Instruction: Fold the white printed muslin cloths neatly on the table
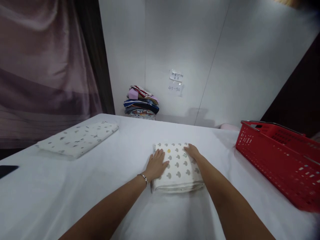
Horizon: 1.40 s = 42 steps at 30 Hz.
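Note:
In front of me on the white-covered table [117,186] lies a folded white cloth [178,166] printed with grey mushroom shapes, plus a yellow and a green one. Its layered fold faces me. My left hand [156,165], with a bracelet at the wrist, rests flat on the cloth's left side, fingers apart. At the far right corner, my right hand [192,151] touches the cloth with its fingers stretched over the edge. Neither hand grasps the fabric.
Another folded white cloth [80,138] with grey prints lies at the left. A red plastic basket [277,160] stands at the right. Stacked folded clothes [141,103] sit beyond the table by the wall. A dark flat object [7,170] lies at the left edge.

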### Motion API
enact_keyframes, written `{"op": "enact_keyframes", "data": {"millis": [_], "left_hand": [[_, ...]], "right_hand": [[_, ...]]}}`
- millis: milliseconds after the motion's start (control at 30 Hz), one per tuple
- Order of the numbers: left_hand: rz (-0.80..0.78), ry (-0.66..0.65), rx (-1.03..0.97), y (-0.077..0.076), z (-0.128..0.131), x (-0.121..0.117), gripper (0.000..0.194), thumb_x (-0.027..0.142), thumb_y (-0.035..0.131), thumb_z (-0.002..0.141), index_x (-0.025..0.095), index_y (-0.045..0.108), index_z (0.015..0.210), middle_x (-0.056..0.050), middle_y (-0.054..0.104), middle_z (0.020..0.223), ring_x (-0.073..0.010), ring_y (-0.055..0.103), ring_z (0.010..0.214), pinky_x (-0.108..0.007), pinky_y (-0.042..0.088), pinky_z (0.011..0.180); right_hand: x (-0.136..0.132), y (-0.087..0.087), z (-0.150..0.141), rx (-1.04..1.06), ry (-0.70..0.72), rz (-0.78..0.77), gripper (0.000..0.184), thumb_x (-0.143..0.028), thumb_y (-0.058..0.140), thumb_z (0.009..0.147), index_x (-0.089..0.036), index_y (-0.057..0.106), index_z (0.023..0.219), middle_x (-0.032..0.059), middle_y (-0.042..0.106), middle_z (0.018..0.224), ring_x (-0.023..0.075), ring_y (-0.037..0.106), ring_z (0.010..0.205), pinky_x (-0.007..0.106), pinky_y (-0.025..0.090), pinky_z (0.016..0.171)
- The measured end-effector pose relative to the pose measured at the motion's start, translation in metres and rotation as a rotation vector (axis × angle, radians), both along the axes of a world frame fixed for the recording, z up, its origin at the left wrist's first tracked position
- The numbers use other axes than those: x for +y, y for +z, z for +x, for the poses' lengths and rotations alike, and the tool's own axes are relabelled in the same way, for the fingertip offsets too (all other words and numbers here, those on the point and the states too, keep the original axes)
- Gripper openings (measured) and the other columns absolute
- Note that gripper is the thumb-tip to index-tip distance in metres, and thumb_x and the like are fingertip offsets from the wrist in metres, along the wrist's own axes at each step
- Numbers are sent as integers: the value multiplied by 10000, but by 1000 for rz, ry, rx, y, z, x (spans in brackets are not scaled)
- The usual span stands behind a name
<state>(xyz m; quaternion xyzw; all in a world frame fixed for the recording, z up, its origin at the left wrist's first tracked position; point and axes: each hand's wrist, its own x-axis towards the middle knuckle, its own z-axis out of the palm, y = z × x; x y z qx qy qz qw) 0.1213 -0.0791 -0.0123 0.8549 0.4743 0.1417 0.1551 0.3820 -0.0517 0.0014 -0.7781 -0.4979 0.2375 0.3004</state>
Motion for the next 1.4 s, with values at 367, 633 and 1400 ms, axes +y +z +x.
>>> {"op": "enact_keyframes", "data": {"millis": [367,633,1400], "left_hand": [[-3,-227,-26,19,-13,-43,600,554,335,894,216,360,1389,-75,219,1506,-245,84,1402,-459,50,1128],[92,-316,23,8,-23,-58,588,563,280,914,234,334,1398,-62,251,1495,-243,142,1393,-497,132,1120],[397,-420,35,-12,-40,-78,404,354,328,959,230,420,1332,-37,433,1401,-195,310,1337,-450,207,1116]], "right_hand": [[-106,-9,7,110,6,11,643,-489,499,812,-73,483,1303,129,632,1124,219,588,1022,320,424,912],[-159,-20,3,80,22,50,557,-543,472,799,-134,597,1156,30,653,751,188,601,711,267,435,643],[-183,-1,1,321,15,3,332,-493,527,772,-193,502,631,-54,480,441,84,416,391,208,286,400]]}}
